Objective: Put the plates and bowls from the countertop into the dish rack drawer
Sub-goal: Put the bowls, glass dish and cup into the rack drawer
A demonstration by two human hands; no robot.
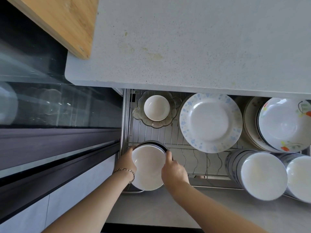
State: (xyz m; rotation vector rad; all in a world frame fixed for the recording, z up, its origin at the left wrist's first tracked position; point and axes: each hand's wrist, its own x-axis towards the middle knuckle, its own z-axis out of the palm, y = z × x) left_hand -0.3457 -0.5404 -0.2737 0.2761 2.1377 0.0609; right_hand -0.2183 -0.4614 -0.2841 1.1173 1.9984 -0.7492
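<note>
A stack of white bowls point(149, 167) with dark outer rims is held over the near-left corner of the wire dish rack drawer point(161, 137). My left hand point(125, 161) grips its left side and my right hand point(174, 169) grips its right side. In the drawer lie a small white bowl point(156, 107) inside a glass flower-shaped dish point(173, 115), a blue-flowered plate point(210, 122), a bowl with an orange-flower print point(284, 123) on stacked plates, and two stacks of blue-patterned bowls point(259, 174). The grey speckled countertop point(193, 44) above shows no dishes.
A wooden cutting board point(67, 22) lies at the countertop's left end, over the edge. To the left stands a dark glass-fronted cabinet point(58, 106) with glassware inside. Upright wire dividers point(198, 160) stand in the drawer between my hands and the bowl stacks.
</note>
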